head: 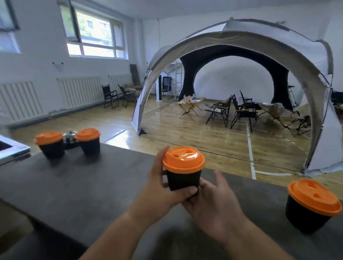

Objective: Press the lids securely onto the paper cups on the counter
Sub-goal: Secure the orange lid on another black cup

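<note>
Left hand (159, 190) grips the cup (182, 180) from its left, thumb curled across the lower front, fingers behind. Right hand (214, 206) cradles the base, fingers curled against it, thumb raised free. On my feed the orange lid (183, 158) sits level on the cup, held over the counter (81, 181) near its far edge. A second cup (304, 216), lidded, stands well to the right. A third cup (51, 149) and fourth cup (89, 145) stand far left, a bell (69, 137) between them.

Glossy plastic lid (183, 159), matt grey counter (75, 183)
</note>
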Tool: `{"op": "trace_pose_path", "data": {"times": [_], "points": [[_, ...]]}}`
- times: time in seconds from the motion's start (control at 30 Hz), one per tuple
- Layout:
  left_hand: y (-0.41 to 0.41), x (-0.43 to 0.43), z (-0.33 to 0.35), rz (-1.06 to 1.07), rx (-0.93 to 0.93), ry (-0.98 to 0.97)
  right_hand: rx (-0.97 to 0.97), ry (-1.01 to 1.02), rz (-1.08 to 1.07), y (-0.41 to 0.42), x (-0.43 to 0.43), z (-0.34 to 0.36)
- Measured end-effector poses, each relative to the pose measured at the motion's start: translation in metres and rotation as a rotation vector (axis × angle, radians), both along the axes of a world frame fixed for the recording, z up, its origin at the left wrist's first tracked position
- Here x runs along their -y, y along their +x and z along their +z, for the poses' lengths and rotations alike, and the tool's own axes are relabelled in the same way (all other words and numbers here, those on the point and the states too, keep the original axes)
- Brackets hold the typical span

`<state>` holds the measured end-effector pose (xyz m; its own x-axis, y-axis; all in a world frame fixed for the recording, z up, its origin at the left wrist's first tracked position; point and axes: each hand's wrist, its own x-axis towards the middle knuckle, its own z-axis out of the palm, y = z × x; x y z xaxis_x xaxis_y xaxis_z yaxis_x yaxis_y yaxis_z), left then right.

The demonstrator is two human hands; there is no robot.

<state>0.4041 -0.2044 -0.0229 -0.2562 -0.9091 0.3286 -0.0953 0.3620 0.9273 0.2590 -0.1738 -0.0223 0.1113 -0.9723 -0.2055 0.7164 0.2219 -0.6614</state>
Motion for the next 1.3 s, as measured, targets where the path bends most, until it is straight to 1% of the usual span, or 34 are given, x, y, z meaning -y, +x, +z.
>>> {"op": "trace_pose_path", "data": {"times": [0.07, 0.13, 0.23, 0.33, 0.43, 0.53, 0.67, 0.77, 0.97, 1.1, 1.2, 1.3], "points": [[0.03, 0.001, 0.002, 0.147, 0.016, -0.05, 0.007, 0.002, 0.05, 0.036, 0.017, 0.001], [0.064, 0.007, -0.002, 0.265, 0.023, -0.056, 0.045, 0.01, 0.095, 0.077, 0.035, 0.001], [0.124, 0.028, -0.012, 0.432, 0.025, -0.009, 0.058, 0.06, 0.136, 0.147, 0.068, -0.004], [0.187, 0.064, -0.023, 0.538, 0.02, 0.073, 0.074, 0.11, 0.18, 0.22, 0.105, -0.01], [0.243, 0.102, -0.026, 0.63, 0.005, 0.145, 0.044, 0.176, 0.156, 0.278, 0.138, -0.011], [0.287, 0.139, -0.032, 0.746, 0.057, 0.186, 0.034, 0.214, 0.112, 0.314, 0.165, -0.009], [0.313, 0.169, -0.047, 0.818, 0.14, 0.233, 0.035, 0.232, 0.087, 0.332, 0.187, -0.012], [0.313, 0.179, -0.055, 0.826, 0.135, 0.229, 0.012, 0.237, 0.079, 0.331, 0.19, -0.016], [0.318, 0.178, -0.05, 0.858, 0.148, 0.256, -0.029, 0.21, 0.079, 0.315, 0.178, -0.018], [0.349, 0.164, -0.038, 0.963, 0.202, 0.302, -0.069, 0.191, 0.107, 0.311, 0.176, -0.015], [0.374, 0.162, -0.031, 1.043, 0.212, 0.32, -0.058, 0.201, 0.133, 0.33, 0.176, -0.014], [0.39, 0.171, -0.028, 1.07, 0.224, 0.344, -0.032, 0.219, 0.181, 0.364, 0.179, -0.013]]}}
